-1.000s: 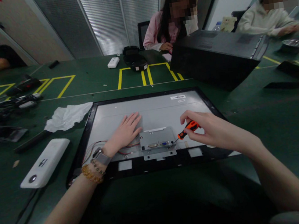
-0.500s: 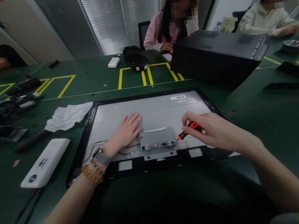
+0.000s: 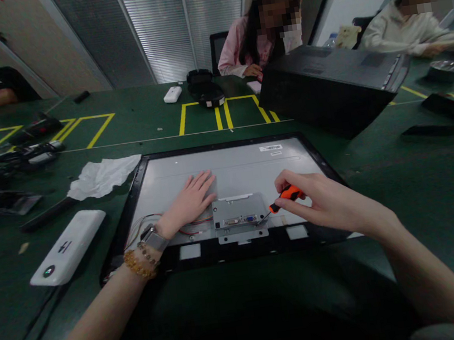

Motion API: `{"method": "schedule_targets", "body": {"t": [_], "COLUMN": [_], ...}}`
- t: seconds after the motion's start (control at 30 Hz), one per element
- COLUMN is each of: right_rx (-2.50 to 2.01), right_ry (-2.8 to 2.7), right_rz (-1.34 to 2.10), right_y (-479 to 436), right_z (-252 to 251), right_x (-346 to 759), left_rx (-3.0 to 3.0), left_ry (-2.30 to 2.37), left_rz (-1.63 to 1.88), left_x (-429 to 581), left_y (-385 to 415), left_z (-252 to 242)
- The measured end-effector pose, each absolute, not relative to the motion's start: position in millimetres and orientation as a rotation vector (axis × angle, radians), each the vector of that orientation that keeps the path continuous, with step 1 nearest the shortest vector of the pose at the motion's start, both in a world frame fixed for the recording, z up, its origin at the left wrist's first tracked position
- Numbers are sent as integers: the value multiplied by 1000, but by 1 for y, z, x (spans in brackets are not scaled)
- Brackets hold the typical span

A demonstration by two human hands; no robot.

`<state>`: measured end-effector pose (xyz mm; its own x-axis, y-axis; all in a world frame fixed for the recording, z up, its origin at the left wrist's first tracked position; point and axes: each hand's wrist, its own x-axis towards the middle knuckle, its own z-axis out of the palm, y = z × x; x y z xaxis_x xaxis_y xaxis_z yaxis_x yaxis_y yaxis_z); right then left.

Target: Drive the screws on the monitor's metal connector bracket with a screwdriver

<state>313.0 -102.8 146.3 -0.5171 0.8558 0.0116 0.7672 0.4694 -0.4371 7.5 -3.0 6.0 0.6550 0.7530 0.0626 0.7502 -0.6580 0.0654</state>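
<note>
A monitor panel [image 3: 230,161] lies on the green table with its grey metal back up and a black frame around it. My left hand [image 3: 191,197] rests flat on that back, fingers spread, left of a metal bracket [image 3: 238,206] with video ports. Thin wires [image 3: 189,232] run beneath my left wrist towards the bracket. My right hand [image 3: 315,194] grips an orange and black screwdriver [image 3: 289,195]. The screwdriver slants down to the left, its tip at the lower right of the port row. Whether a screw sits under the tip is too small to tell.
A white power bank [image 3: 69,248] with a cable lies left of the panel, near a crumpled white cloth [image 3: 103,176]. Behind to the right stands a large black case [image 3: 329,88]. Cables [image 3: 18,160] lie at far left. Several people sit around the table.
My right thumb and fingers have shifted slightly around the screwdriver handle, which has turned a little. Its tip stays at the bracket. My left hand has not moved.
</note>
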Motion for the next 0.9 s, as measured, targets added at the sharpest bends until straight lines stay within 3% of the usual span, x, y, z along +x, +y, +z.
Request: {"method": "schedule_targets", "body": {"t": [0.9], "right_rx": [-1494], "right_ry": [-2512], "right_rz": [484], "right_y": [-99], "right_z": [146], "right_x": [313], "left_rx": [2829], "left_ry": [1291], "left_rz": [126], "left_x": [9], "left_y": [-5], "left_z": [8]}}
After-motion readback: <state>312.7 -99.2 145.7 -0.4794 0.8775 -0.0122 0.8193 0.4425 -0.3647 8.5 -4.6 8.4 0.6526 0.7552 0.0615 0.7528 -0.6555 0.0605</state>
